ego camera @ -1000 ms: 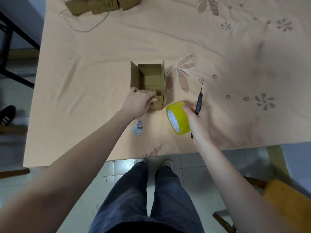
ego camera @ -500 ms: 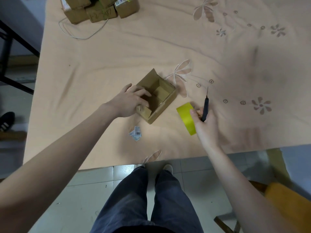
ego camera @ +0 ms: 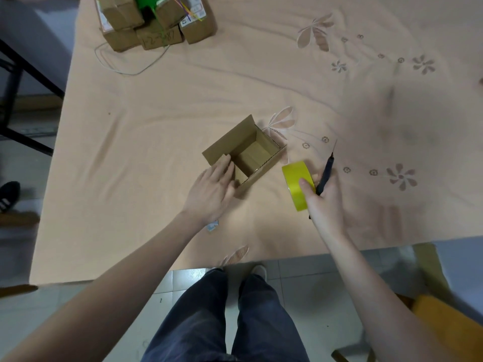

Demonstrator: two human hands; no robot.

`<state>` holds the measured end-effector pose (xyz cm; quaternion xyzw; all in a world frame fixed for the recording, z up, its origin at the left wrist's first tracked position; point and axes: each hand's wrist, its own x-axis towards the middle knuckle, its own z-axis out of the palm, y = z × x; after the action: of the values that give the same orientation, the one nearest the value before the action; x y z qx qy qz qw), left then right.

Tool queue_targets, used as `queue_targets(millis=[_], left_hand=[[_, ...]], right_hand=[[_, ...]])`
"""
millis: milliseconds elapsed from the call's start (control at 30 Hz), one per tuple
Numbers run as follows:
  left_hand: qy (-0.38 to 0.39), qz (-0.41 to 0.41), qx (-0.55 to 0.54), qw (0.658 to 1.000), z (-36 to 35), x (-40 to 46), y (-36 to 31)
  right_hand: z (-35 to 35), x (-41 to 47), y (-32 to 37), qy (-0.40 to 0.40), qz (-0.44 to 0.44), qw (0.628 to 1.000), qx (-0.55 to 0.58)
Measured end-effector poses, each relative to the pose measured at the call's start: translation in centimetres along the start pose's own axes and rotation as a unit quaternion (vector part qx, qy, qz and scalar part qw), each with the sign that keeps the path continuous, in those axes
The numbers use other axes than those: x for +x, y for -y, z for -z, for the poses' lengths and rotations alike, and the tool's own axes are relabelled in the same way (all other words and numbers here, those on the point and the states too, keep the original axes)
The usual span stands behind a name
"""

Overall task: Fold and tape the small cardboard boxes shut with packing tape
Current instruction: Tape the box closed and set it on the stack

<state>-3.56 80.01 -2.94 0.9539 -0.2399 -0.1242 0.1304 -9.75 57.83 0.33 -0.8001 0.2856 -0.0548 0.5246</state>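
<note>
A small open cardboard box point(ego camera: 251, 150) stands near the middle of the table, turned at an angle, its flaps up and its inside empty. My left hand point(ego camera: 211, 192) lies flat against the box's near-left flap, fingers stretched out on the cardboard. My right hand point(ego camera: 322, 197) is to the right of the box, gripping a yellow roll of packing tape point(ego camera: 296, 182) and a thin black pen-like tool point(ego camera: 325, 173) whose tip points away from me.
The table is covered with a peach cloth point(ego camera: 156, 121) printed with flowers. A pile of taped boxes point(ego camera: 151, 20) and a loose wire point(ego camera: 125, 64) sit at the far left. A small label scrap point(ego camera: 212, 226) lies under my left wrist. The table's near edge is close.
The box has been turned from square to diagonal and my left hand has shifted from gripping its corner to pressing a flap. My right hand keeps the tape and tool.
</note>
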Motion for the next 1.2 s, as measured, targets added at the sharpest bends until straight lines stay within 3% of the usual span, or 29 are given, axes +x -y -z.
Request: queue_targets(millis=[167, 300, 467, 700, 967, 1200], left_hand=[[0.108, 0.057, 0.02, 0.992, 0.0, 0.4, -1.4], [0.087, 0.01, 0.089, 0.992, 0.3, 1.0, -0.3], [0.098, -0.079, 0.062, 0.99, 2.0, 0.9, 3.8], [0.105, -0.052, -0.01, 0.993, 2.1, 1.1, 3.7], [0.048, -0.009, -0.006, 0.999, 0.8, 0.5, 2.1], [0.026, 0.0, -0.002, 1.0, 0.1, 0.5, 1.4]], right_hand=[[0.0, 0.3, 0.4, 0.007, 0.026, 0.999, -0.02], [0.5, 0.7, 0.6, 0.005, 0.049, 0.998, -0.032], [1.9, 1.7, 1.3, 0.011, 0.089, 0.992, -0.085], [2.4, 1.8, 3.1, 0.112, 0.152, 0.967, -0.169], [3.7, 0.6, 3.1, 0.078, 0.147, 0.973, -0.162], [1.3, 1.2, 4.2, 0.196, 0.12, 0.96, -0.159]])
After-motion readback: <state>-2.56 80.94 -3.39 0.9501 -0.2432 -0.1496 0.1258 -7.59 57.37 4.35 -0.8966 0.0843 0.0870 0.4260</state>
